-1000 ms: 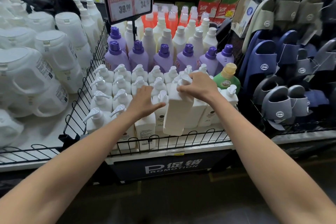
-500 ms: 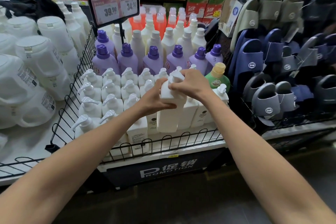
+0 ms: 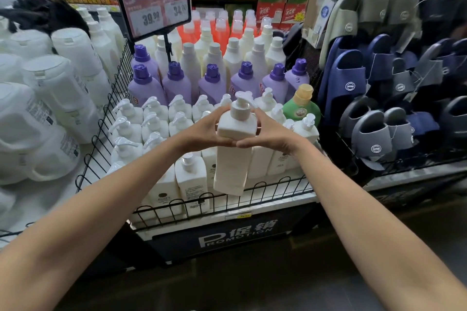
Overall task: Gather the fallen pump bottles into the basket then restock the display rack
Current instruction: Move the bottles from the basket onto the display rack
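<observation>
One white pump bottle (image 3: 233, 149) held upright above the wire rack (image 3: 219, 203), clasped at its shoulders by left hand (image 3: 206, 131) and right hand (image 3: 269, 134), pump bottles (image 3: 154, 118) ranked behind.

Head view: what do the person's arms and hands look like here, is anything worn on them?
Both forearms are bare up to the frame edge: no sleeves in view. The left hand and right hand wear no gloves, and no watch, bracelet or ring shows on the visible sides. No markings show either.
</observation>
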`<control>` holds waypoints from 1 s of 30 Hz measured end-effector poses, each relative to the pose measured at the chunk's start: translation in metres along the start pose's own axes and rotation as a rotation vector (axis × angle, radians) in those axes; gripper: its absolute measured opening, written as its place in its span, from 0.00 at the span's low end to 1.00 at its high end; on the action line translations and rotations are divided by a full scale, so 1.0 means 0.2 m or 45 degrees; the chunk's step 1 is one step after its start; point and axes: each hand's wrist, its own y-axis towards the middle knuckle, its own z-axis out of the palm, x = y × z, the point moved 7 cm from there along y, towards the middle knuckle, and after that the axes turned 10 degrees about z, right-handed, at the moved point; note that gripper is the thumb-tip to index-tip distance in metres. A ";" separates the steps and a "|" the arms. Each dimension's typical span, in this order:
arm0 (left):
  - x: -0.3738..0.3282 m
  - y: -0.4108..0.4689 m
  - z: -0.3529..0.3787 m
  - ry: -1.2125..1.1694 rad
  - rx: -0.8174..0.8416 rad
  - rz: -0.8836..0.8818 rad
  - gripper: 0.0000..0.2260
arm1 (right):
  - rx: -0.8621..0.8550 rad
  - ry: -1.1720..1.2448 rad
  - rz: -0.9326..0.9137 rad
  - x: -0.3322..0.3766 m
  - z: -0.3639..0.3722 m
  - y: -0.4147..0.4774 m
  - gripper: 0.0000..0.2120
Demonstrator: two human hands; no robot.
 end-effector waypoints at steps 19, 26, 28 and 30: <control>0.15 -0.12 0.05 0.286 -0.413 0.049 0.44 | -0.453 -0.308 0.019 0.01 0.15 0.01 0.45; 0.13 -0.04 0.06 0.332 -0.204 0.211 0.38 | -0.167 -0.124 -0.100 0.00 0.06 -0.01 0.37; 0.13 -0.03 0.06 0.356 -0.155 0.246 0.40 | -0.140 -0.154 -0.128 0.02 0.06 0.02 0.35; 0.14 -0.04 0.06 0.388 -0.127 0.248 0.41 | -0.088 -0.184 -0.159 0.03 0.10 0.03 0.29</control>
